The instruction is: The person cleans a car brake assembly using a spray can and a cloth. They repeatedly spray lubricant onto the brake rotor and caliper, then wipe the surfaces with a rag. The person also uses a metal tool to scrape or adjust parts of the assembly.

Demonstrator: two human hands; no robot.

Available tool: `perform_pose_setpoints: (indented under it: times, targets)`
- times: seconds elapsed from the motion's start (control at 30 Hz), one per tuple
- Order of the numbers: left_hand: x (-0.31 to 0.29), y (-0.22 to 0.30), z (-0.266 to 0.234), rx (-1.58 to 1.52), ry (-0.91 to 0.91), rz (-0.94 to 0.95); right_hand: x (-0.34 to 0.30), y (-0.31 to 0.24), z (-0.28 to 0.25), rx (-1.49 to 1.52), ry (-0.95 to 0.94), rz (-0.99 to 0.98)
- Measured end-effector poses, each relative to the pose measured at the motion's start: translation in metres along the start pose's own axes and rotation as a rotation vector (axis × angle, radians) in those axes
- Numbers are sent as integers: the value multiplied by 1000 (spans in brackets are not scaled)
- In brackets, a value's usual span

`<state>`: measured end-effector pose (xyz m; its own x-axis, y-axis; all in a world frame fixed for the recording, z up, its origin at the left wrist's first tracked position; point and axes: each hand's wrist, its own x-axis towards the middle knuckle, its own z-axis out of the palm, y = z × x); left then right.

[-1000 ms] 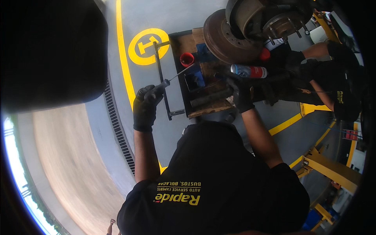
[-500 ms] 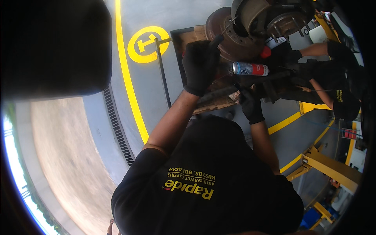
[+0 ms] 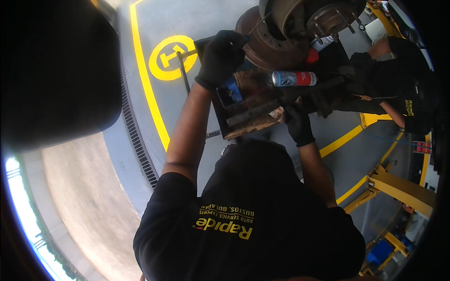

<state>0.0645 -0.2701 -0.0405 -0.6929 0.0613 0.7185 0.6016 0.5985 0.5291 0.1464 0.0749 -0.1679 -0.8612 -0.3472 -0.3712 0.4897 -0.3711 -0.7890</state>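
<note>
My left hand (image 3: 221,60), in a black glove, is closed round a thin-shafted tool (image 3: 258,26) that looks like a screwdriver; its handle is mostly hidden. The shaft points up and right across a rusty brake drum (image 3: 255,44). Beside the drum, at the top, is a wheel hub (image 3: 330,22) with studs. My right hand (image 3: 298,125), also gloved, has its fingers curled at the cart's near edge, next to a crumpled pale rag-like piece (image 3: 277,114). Whatever those fingers hold is hidden. A spray can (image 3: 294,78) lies on its side between my hands and the hub.
The parts lie on a dark cart (image 3: 243,122) with a metal handle (image 3: 183,70) and a blue item (image 3: 233,92) inside. A red cap-like piece (image 3: 312,56) is beside the drum. At right, a co-worker's gloved hand (image 3: 362,65) is close by. Yellow lift arms (image 3: 403,189) stand lower right.
My left hand has drawn left with the tool, uncovering the blue item in the cart. The whole view has shifted slightly. My right hand stays by the cart's near edge.
</note>
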Motion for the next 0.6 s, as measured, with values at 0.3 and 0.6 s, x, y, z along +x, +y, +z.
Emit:
perform_pose_setpoints:
  times: [0.3,0.6]
  targets:
    - [1,-32,-18,528,-218,304,49,1,-10,393,-89,31]
    - [19,-41,-40,511,-304,356,120,-26,90,648,-72,-178]
